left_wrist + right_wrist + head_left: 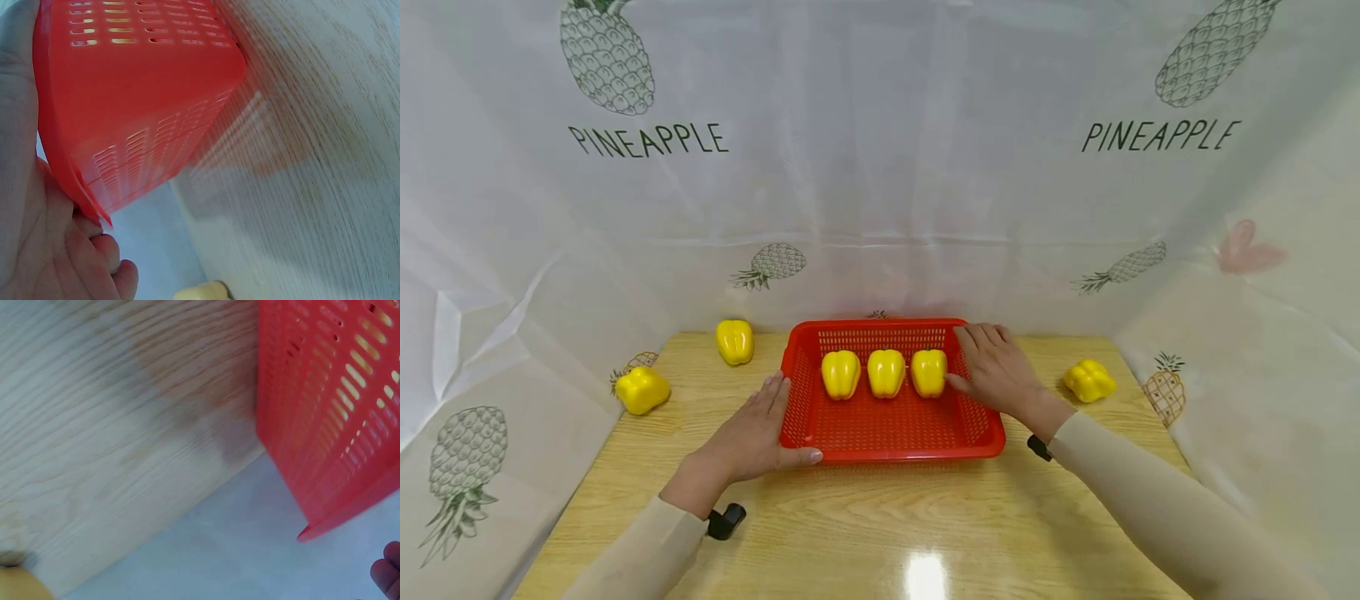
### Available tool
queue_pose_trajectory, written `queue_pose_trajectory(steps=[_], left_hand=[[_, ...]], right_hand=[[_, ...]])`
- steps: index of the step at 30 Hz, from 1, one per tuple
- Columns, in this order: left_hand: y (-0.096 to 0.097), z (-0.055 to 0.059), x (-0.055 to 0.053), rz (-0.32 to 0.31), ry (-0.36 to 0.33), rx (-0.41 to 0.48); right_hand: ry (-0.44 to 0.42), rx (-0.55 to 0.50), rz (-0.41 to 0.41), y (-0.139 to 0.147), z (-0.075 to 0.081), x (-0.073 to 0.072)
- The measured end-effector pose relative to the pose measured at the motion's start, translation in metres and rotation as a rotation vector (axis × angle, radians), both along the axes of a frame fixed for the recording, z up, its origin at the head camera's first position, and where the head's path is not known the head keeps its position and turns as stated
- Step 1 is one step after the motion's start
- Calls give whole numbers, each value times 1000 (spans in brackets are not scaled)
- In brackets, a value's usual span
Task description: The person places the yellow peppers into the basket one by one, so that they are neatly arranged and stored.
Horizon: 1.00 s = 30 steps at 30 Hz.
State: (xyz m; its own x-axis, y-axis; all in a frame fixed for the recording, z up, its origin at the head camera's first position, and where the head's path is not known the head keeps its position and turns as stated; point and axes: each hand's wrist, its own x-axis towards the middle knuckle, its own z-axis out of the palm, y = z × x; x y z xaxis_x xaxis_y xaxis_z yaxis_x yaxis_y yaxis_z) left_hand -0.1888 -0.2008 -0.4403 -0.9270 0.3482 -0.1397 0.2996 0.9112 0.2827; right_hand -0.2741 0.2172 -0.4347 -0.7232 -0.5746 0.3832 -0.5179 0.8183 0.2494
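1. My left grip (749,435) lies along the left end of the red basket (895,456), fingers nearly straight and thumb stretched to the near rim: spread wide, not clenched.
2. My right grip (1002,375) is also spread, relaxed fingers over the far right corner, thumb reaching inward near a pepper. How firmly either one presses, I cannot tell.
3. I judge that having palms at opposite ends keeps the load balanced and the basket from skewing.
4. The basket appears to sit on the wooden surface (850,521), in the middle, towards its far edge, within reach of both arms.
5. Three yellow peppers (886,373) stand in a row towards its far wall, probably spaced for order; three more lie outside: two left (734,342) (642,390), one right (1089,381).
6. The basket is bright red plastic, rectangular, slotted in walls and base, with rounded corners and a smooth, flared rim.
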Motion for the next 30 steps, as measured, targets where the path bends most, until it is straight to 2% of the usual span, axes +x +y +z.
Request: queue_pose_trajectory(steps=[5, 11, 19, 26, 30], left_hand=[[0, 1, 1, 4, -3, 7], [-1, 2, 1, 8, -2, 15], [-2, 1, 0, 4, 3, 19], [-3, 0, 0, -8, 6, 15], [-1, 1, 1, -13, 1, 21]], right_hand=[[49, -81, -26, 23, 1, 7], [134, -157, -68, 64, -11, 11], [222, -183, -162, 125, -21, 12], [74, -181, -390, 159, -22, 20], [26, -166, -435, 168, -27, 24]])
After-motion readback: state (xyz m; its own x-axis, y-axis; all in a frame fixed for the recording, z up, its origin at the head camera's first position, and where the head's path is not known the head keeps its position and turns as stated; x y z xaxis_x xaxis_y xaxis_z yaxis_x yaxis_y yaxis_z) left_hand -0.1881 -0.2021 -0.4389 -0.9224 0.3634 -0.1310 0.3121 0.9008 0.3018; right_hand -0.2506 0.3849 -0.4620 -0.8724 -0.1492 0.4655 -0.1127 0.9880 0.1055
